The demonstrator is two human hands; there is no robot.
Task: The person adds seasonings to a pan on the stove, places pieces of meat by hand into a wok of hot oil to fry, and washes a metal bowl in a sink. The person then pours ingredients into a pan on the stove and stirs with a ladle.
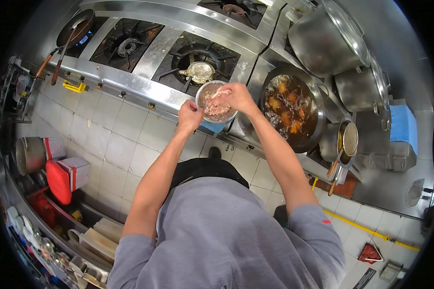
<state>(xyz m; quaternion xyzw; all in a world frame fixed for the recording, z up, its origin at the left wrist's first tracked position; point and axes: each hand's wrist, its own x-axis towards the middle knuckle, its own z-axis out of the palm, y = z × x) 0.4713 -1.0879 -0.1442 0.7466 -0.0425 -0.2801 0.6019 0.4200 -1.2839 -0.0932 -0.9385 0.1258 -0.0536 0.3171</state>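
A metal bowl (200,92) of raw, pinkish meat pieces (216,106) is held up at the front edge of the stove. My left hand (190,116) is closed on the bowl's near-left rim. Over the right side of the bowl, my right hand (238,97) has its fingers pinched around a pale strip of the raw meat. To the right stands a large wok (305,140) of dark, bubbling oil. Several browned pieces (285,117) fry in it.
Behind the bowl, a small round metal piece (200,72) lies on a burner. A pan (77,30) sits at the far left. Large lidded pots (318,41) stand behind the wok. Strainers with wooden handles (350,139) rest at its right. White boxes (77,172) are at the left.
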